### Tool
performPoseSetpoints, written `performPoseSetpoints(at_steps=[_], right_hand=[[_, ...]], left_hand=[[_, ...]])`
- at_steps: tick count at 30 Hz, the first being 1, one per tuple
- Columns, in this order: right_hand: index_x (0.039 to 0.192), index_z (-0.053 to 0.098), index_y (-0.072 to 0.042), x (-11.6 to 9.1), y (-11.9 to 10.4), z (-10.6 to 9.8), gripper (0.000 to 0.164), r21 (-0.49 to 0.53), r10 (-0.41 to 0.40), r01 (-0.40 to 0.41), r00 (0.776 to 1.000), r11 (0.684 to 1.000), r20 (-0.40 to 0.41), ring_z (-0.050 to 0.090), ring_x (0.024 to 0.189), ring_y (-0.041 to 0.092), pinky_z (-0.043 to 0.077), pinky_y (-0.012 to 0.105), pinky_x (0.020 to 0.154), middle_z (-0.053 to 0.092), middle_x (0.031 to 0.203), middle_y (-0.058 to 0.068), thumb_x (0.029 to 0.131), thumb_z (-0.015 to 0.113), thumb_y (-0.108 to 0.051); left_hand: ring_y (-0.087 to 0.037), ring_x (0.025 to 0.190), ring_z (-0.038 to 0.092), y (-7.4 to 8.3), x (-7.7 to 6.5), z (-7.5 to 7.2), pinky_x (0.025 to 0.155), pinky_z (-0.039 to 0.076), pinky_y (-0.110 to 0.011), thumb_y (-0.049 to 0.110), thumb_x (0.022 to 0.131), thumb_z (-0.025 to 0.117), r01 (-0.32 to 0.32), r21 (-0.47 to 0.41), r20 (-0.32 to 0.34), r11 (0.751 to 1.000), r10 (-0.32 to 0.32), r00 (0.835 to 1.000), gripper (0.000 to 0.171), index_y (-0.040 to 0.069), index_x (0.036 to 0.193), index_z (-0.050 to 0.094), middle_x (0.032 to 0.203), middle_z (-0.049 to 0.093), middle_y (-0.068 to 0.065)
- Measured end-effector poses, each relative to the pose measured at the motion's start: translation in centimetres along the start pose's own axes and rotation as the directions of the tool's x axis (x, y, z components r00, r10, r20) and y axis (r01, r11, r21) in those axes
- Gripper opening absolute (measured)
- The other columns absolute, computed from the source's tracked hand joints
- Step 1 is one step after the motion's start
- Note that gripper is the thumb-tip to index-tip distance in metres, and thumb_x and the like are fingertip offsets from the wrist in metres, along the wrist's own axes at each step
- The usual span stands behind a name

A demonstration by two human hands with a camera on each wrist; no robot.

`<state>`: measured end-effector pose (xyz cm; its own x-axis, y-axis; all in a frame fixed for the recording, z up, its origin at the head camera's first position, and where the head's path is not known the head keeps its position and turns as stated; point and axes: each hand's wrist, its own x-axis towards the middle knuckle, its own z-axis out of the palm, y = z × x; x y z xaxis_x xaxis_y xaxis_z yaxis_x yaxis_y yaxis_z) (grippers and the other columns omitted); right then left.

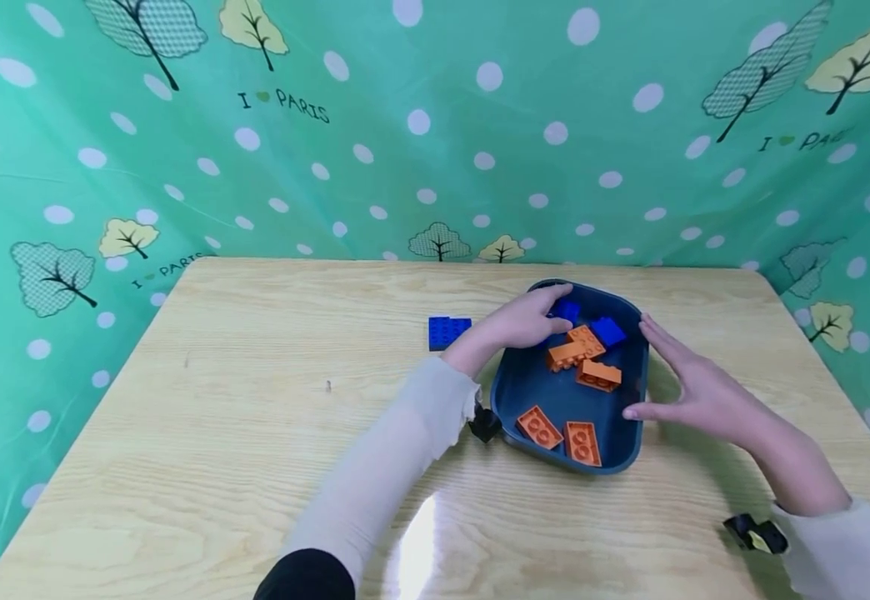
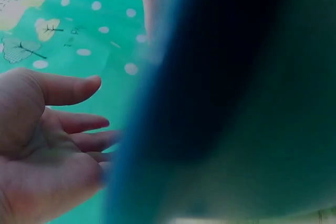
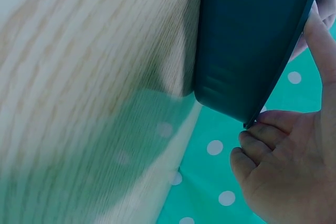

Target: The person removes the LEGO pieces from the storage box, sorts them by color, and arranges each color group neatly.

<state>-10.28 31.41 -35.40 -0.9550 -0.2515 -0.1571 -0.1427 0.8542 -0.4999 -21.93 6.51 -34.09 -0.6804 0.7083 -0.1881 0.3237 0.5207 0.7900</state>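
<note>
A dark blue box (image 1: 536,392) stands on the table, holding several orange bricks (image 1: 598,375) and blue bricks (image 1: 607,332). My left hand (image 1: 527,320) reaches over its far left rim, thumb and fingers apart beside a blue brick (image 1: 567,311); no firm hold shows. In the left wrist view that hand (image 2: 58,140) has extended fingers, their tips partly behind a blurred dark wall. My right hand (image 1: 705,396) rests on the right rim, thumb and fingers spread wide along it. The right wrist view shows this hand (image 3: 294,161) touching the rim of the box (image 3: 247,40).
Blue toy brick pieces (image 1: 448,333) lie on the wooden table (image 1: 255,400) left of the box, near my left wrist. A green patterned cloth (image 1: 375,133) hangs behind the table and along its sides.
</note>
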Motion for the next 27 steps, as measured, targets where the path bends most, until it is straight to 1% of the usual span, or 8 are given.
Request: performPoseSetpoints(at_steps=[3,7,10,13,16,20,25,27], right_hand=[[0.162,0.001,-0.016,-0.4,0.3,0.1,0.12,0.0,-0.002,0.002,1.0,1.0,-0.002,0.02,0.145,0.057,0.027,0.078,0.104,0.0,0.169,0.014,0.079,0.083,-0.045],[0.162,0.001,-0.017,-0.6,0.5,0.3,0.119,0.002,-0.002,0.002,1.0,1.0,-0.003,0.021,0.144,0.057,0.028,0.078,0.103,0.0,0.169,0.014,0.079,0.082,-0.045],[0.162,0.002,-0.017,-0.6,0.6,0.4,0.119,-0.004,-0.001,0.001,1.0,1.0,-0.008,0.022,0.144,0.058,0.028,0.078,0.103,0.001,0.169,0.015,0.079,0.082,-0.045],[0.162,0.002,-0.016,-0.7,0.6,0.4,0.119,-0.009,-0.002,0.002,1.0,1.0,-0.014,0.023,0.143,0.058,0.029,0.078,0.102,0.001,0.169,0.015,0.079,0.083,-0.046],[0.162,0.002,-0.016,-0.7,0.6,0.4,0.119,-0.006,-0.009,0.009,1.0,1.0,-0.016,0.023,0.143,0.058,0.029,0.078,0.102,0.001,0.169,0.015,0.079,0.083,-0.046],[0.162,0.002,-0.017,-0.6,0.5,0.5,0.119,-0.002,-0.024,0.024,1.0,1.0,-0.018,0.023,0.143,0.057,0.03,0.077,0.102,0.001,0.169,0.014,0.079,0.082,-0.045],[0.162,0.002,-0.016,-0.3,0.2,0.2,0.119,-0.021,-0.029,0.029,0.999,0.999,-0.02,0.024,0.143,0.057,0.03,0.076,0.103,0.001,0.169,0.015,0.079,0.082,-0.047],[0.162,0.001,-0.016,-0.3,0.2,0.0,0.119,-0.029,-0.028,0.028,0.999,0.999,-0.023,0.025,0.143,0.057,0.03,0.076,0.103,0.001,0.169,0.015,0.079,0.081,-0.047]], left_hand=[[-0.022,0.154,0.024,0.2,0.0,0.5,0.125,0.027,-0.036,0.019,0.106,0.047,0.011,0.027,0.038,1.0,-0.012,0.999,0.062,0.012,0.16,0.018,0.168,0.02,-0.006],[-0.021,0.157,0.012,0.2,0.0,1.3,0.128,0.018,-0.035,0.021,0.107,0.046,0.022,0.06,0.079,0.998,-0.026,0.996,0.064,0.012,0.161,0.014,0.169,0.011,-0.007],[-0.02,0.157,0.004,0.2,0.3,2.1,0.129,0.011,-0.038,0.023,0.107,0.046,0.034,0.068,0.09,0.997,-0.041,0.995,0.066,0.012,0.161,0.011,0.17,0.003,-0.007],[-0.019,0.157,0.002,0.2,0.5,2.6,0.129,0.011,-0.038,0.024,0.106,0.047,0.049,0.059,0.074,0.997,-0.053,0.996,0.067,0.013,0.161,0.01,0.17,0.001,-0.006],[-0.019,0.157,0.007,0.2,0.5,3.1,0.128,0.018,-0.034,0.025,0.106,0.048,0.066,0.086,0.04,0.994,-0.07,0.997,0.067,0.013,0.161,0.012,0.17,0.005,-0.005],[-0.019,0.155,0.02,0.3,0.7,3.6,0.126,0.025,-0.032,0.026,0.105,0.05,0.077,0.164,-0.017,0.983,-0.076,0.997,0.064,0.013,0.16,0.02,0.168,0.02,-0.005],[-0.022,0.15,0.032,0.2,1.2,4.3,0.122,0.033,-0.037,0.029,0.104,0.052,0.115,0.255,-0.101,0.96,-0.092,0.991,0.059,0.017,0.157,0.03,0.162,0.032,-0.005],[-0.022,0.147,0.035,0.2,1.4,4.5,0.12,0.035,-0.037,0.031,0.103,0.053,0.122,0.294,-0.122,0.948,-0.089,0.988,0.058,0.019,0.156,0.032,0.158,0.037,-0.003]])
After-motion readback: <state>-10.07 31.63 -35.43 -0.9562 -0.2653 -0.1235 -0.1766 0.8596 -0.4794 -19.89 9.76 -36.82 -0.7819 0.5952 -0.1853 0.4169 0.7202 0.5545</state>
